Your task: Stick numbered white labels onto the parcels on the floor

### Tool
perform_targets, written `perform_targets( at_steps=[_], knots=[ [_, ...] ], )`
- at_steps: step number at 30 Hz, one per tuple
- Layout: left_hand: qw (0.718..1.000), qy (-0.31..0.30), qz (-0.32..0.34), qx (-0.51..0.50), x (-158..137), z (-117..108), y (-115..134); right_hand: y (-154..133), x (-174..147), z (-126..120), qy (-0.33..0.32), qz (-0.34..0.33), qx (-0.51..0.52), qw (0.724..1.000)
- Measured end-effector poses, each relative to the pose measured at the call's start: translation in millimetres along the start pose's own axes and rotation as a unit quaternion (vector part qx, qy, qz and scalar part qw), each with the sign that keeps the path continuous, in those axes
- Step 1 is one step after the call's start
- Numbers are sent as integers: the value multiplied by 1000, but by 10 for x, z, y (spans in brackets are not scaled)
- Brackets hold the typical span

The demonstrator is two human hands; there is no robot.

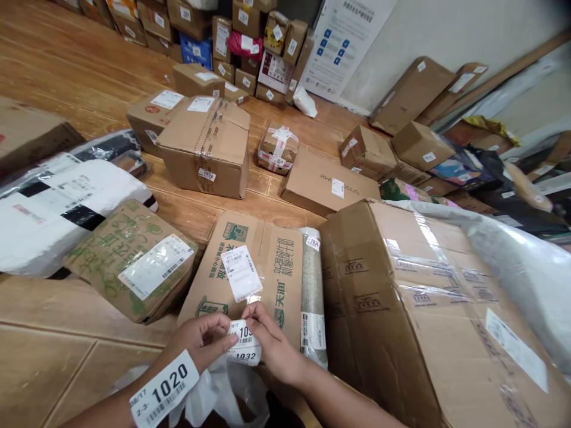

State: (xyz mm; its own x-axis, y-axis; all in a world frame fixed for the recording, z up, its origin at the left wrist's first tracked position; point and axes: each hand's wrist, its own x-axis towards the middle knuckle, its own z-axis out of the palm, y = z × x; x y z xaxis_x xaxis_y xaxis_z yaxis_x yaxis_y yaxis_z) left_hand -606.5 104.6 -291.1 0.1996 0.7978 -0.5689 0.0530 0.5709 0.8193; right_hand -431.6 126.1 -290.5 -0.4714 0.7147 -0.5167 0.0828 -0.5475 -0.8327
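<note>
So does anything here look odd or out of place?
Yes: a numbered label reading 1020 is stuck on the left forearm rather than on a parcel. Both hands, left hand and right hand, pinch another label. The shipping label on the box ahead sits askew.

I see matt brown cardboard on the near green-printed box (250,267), glossy clear tape across the big carton (428,309) at right, a paper sticker (244,343), and smooth wooden floor (66,65).

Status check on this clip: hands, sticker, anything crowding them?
Left hand and right hand both pinching numbered sticker. Another sticker stuck on left wrist. Green-printed box directly ahead, big taped box close on right.
</note>
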Motion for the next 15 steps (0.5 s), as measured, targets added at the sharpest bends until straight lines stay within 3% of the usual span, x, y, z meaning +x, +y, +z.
perform_targets(
  at_steps=[3, 11, 15],
  knots=[
    [1000, 6, 0, -10, 23, 27, -86, -4, 34, 7, 10, -8, 54, 998],
    [999, 17, -11, -42, 57, 27, -140, -61, 24, -43, 16, -26, 54, 998],
    [999, -11, -38, -21, 43, 81, -379, 171, -105, -9, 42, -18, 18, 999]
  ],
)
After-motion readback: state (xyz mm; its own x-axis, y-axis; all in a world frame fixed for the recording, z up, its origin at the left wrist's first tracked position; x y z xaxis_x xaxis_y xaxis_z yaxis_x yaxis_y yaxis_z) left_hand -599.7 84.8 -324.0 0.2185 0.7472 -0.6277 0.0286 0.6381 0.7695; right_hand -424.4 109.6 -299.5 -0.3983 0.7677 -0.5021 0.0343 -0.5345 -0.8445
